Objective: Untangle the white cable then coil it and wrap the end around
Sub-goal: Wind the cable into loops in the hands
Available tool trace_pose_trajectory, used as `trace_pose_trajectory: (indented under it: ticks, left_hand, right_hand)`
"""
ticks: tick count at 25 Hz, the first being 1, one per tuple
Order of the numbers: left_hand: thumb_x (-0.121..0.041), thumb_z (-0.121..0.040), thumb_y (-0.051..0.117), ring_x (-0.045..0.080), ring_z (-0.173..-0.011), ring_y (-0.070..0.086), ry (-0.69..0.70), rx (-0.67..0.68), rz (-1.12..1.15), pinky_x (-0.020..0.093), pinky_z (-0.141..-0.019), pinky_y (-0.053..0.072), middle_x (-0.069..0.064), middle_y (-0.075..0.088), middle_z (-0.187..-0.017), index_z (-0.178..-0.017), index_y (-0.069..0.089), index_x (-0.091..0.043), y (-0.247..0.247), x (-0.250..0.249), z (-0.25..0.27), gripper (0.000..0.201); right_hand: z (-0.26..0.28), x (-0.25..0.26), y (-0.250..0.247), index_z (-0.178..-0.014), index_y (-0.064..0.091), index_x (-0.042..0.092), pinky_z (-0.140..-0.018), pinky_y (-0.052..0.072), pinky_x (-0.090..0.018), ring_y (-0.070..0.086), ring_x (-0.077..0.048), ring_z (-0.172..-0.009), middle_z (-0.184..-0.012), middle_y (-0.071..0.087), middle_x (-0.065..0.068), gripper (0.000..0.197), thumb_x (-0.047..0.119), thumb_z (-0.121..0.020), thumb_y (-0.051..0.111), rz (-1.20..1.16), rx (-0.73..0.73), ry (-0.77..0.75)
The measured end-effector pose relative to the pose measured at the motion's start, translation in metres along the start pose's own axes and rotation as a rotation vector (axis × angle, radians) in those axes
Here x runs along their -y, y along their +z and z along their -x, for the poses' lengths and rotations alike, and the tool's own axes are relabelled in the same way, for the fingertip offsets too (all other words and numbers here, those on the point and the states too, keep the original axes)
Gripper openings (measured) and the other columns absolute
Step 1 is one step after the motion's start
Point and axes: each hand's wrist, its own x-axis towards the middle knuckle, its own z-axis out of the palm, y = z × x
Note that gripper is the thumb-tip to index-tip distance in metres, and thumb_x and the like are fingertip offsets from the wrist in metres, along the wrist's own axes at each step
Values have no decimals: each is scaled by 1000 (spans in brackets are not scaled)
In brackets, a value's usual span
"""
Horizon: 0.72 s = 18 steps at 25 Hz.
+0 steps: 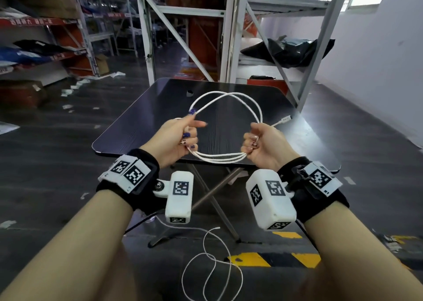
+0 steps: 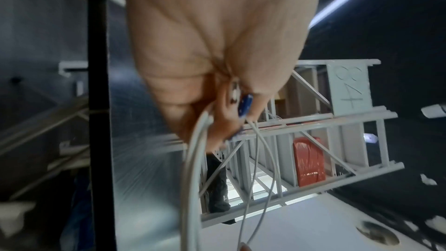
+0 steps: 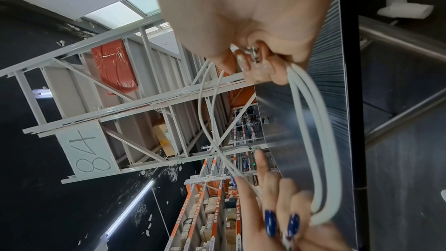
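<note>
The white cable is gathered into a round coil of about three loops, held in the air above the near part of the dark table. My left hand grips the coil's left side, with the forefinger and thumb stretched out along the strands. My right hand is curled round the right side. A plug end sticks out to the right past the right hand. In the left wrist view the left hand clasps the strands. The right wrist view shows the right hand curled round the cable, with the left hand at the far side.
A thin white cord from the wrist gear hangs in loops over the floor below my arms. Grey metal racking stands right behind the table. Shelves with parcels line the left. Paper scraps litter the floor, and yellow-black tape marks it.
</note>
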Motion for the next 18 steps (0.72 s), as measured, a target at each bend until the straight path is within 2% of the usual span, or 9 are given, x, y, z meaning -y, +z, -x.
trace_pose_trajectory:
  ticks: [3,7,10,12,16,18]
  left_hand:
    - [-32,-100,36,5,-35,29,-5,29,-104,18,-44,42,-6,34,-42,-89,56,-3,1,2,10,37]
    - [-31,-99,40,9,-38,49,-74,15,-135,27,-55,58,-3,48,-44,-81,56,-4,-1,11,26,37]
    - [-25,-99,43,13,-49,64,-87,29,-98,25,-55,57,-2,58,-49,-84,57,-5,1,15,39,29]
    - [-18,-98,43,12,-53,67,-74,24,-48,24,-54,57,-3,61,-51,-85,57,-6,3,16,46,23]
    - [-15,-99,41,11,-52,66,-63,21,-30,24,-55,57,-4,60,-51,-84,56,-8,6,18,52,22]
    - [-15,-99,40,10,-51,65,-80,21,-49,24,-54,57,-4,59,-51,-83,55,-8,8,20,53,23]
  right_hand:
    - [-3,0,-3,-62,30,17,-34,22,-16,22,-8,-33,-43,28,4,35,16,-96,37,16,-10,14]
    - [3,1,-6,-61,27,18,-34,21,-18,22,-7,-32,-41,27,4,38,20,-97,35,12,-19,16]
    - [10,-1,-8,-59,25,18,-35,21,-17,22,-8,-31,-39,27,4,42,24,-99,33,-68,-21,-7]
    - [14,-2,-9,-58,24,18,-38,23,-19,23,-9,-33,-40,27,5,44,27,-100,31,-111,-22,-31]
    - [22,-6,-10,-58,25,21,-51,36,-23,23,-12,-41,-44,26,5,44,35,-100,29,-140,-24,-50]
    - [23,-8,-11,-59,25,21,-42,31,-16,22,-10,-37,-42,27,6,45,37,-101,28,-171,-22,-38]
